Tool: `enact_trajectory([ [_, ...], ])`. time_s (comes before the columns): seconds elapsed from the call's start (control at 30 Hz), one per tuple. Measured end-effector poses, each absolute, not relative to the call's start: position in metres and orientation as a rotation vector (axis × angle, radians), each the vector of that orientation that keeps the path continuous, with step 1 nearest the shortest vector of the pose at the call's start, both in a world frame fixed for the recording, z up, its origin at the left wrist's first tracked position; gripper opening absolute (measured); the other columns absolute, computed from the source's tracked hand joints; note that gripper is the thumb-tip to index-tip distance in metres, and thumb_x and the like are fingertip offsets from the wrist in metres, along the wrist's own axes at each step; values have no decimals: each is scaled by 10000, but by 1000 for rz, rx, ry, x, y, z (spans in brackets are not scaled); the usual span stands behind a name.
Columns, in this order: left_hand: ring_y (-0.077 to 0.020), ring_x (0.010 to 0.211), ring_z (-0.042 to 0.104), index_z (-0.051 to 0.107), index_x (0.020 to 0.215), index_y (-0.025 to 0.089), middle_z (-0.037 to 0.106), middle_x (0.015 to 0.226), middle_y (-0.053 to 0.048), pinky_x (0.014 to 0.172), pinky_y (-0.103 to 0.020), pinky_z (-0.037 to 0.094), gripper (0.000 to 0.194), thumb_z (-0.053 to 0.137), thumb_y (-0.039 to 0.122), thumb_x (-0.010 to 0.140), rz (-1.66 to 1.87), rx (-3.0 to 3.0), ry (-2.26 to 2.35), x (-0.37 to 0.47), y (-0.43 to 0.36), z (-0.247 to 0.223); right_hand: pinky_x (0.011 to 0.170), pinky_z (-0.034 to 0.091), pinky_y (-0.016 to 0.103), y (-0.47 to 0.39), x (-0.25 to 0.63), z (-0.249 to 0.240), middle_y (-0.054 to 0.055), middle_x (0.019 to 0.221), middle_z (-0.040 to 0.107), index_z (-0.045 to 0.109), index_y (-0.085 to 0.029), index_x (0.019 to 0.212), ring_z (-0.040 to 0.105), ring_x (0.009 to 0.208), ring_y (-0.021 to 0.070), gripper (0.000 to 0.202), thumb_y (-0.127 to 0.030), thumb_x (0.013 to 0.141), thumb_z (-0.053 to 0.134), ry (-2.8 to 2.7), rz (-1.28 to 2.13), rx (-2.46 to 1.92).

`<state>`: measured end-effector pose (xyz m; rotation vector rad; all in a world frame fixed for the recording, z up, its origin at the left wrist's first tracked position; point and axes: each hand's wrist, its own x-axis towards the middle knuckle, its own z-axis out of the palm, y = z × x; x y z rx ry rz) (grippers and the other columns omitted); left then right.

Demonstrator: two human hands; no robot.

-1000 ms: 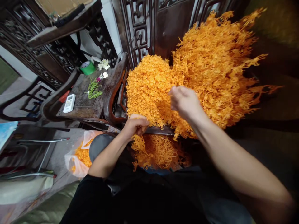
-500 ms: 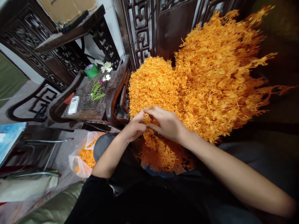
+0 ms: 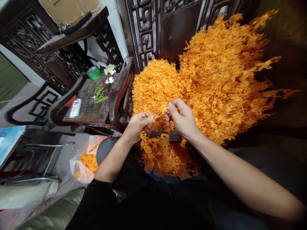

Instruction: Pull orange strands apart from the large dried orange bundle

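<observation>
Between my hands runs a thin orange plastic flower strand (image 3: 157, 117). My left hand (image 3: 137, 126) pinches one end between thumb and forefinger, and more orange pieces dangle below it. My right hand (image 3: 183, 118) is closed, thumb against forefinger, around the other end near its flowery tip. Behind the hands rises a dense heap of orange plastic flowers (image 3: 155, 83), joined on the right by a larger, shaggier heap (image 3: 223, 76). Under my wrists, at my lap, lies a loose tangle of orange strands (image 3: 165, 155).
A dark carved wooden chair (image 3: 120, 95) stands to the left. On its seat lie green tape (image 3: 94, 72), white flowers (image 3: 109, 69) and green stems (image 3: 100, 93). A plastic bag (image 3: 83, 174) with orange pieces sits on the floor, near a metal-legged table (image 3: 11, 140).
My hands were together over an orange piece and have drawn apart, the right one moving rightward. A strand now spans the gap between them.
</observation>
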<state>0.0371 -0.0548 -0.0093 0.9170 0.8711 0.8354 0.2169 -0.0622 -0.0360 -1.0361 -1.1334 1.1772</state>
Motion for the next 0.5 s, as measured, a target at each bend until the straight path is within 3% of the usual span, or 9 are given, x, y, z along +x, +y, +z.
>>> enact_trajectory([
  [0.17,-48,488,432,575,846,164,644,673,23,443,-190,278,392,862,418,763,837,1001,839,41,-57,-13,453,310,277,-63,216,-34,-73,533,469,499,-263,959,403,438,115,372,-625,959,584,-1268,1311,-1000],
  [0.23,-36,467,409,572,804,161,649,670,22,427,-188,245,369,871,368,741,863,1001,879,42,-57,-17,494,379,292,-63,216,-34,-46,606,530,548,-261,1104,490,513,143,342,-581,982,553,-1318,1301,-977],
  [0.3,-40,446,408,555,769,171,629,628,33,412,-188,227,355,863,342,726,871,965,901,42,-57,-19,674,521,354,-63,216,-35,42,884,683,574,-253,1256,661,810,205,394,-515,963,600,-1449,1173,-973],
  [0.33,-43,432,400,542,748,177,591,578,47,405,-188,215,353,855,338,723,862,945,903,42,-57,-19,814,550,395,-63,215,-36,82,1075,705,587,-249,1288,675,1009,237,423,-479,938,645,-1526,1099,-968],
  [0.4,-44,406,381,519,707,183,539,513,60,393,-188,192,360,848,329,704,834,914,898,43,-58,-17,1005,510,442,-64,215,-38,100,1276,674,634,-239,1236,620,1217,266,386,-424,904,698,-1616,1001,-963],
  [0.5,-33,398,373,512,682,175,642,578,7,384,-184,187,371,861,297,667,812,914,878,44,-59,-13,907,516,412,-65,212,-40,69,1027,715,655,-220,979,663,997,227,206,-423,951,631,-1479,959,-1053],
])
